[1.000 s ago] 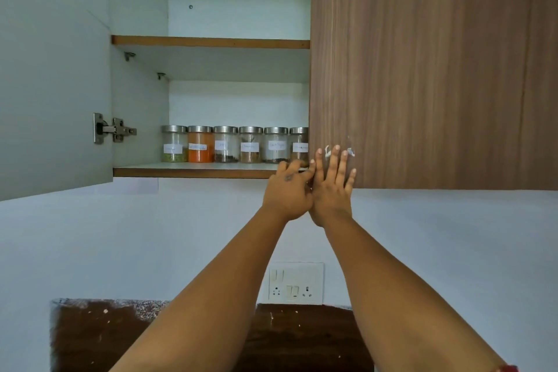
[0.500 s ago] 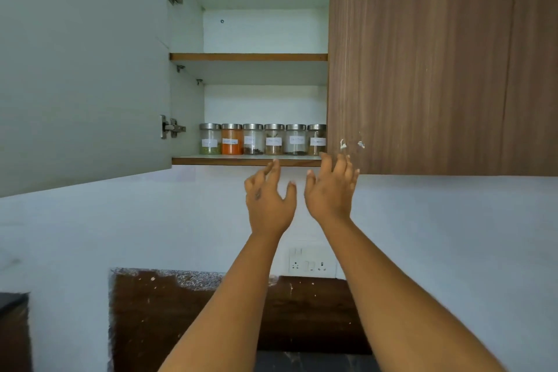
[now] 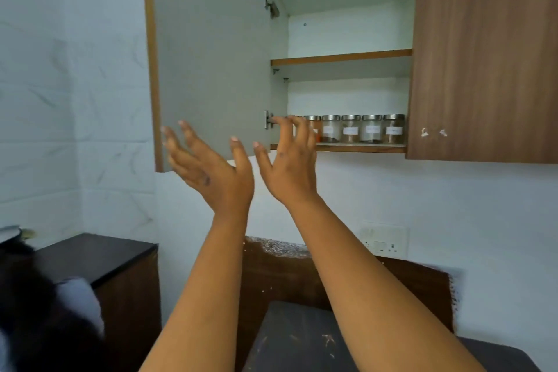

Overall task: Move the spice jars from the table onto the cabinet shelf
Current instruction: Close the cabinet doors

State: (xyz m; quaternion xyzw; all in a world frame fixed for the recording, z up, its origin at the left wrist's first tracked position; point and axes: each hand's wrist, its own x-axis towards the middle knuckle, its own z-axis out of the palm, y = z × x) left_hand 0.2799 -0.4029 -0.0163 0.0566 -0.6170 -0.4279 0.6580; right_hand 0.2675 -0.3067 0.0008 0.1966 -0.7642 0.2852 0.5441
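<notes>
Both hands had left the shelf edge: the left hand and right hand hung spread, each grip empty, before the open door. The jars stood in a row on the lower shelf, suggesting the move was finished.

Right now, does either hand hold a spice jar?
No, the left hand and the right hand are both open and empty, while the spice jars stand in a row on the lower shelf.
</notes>
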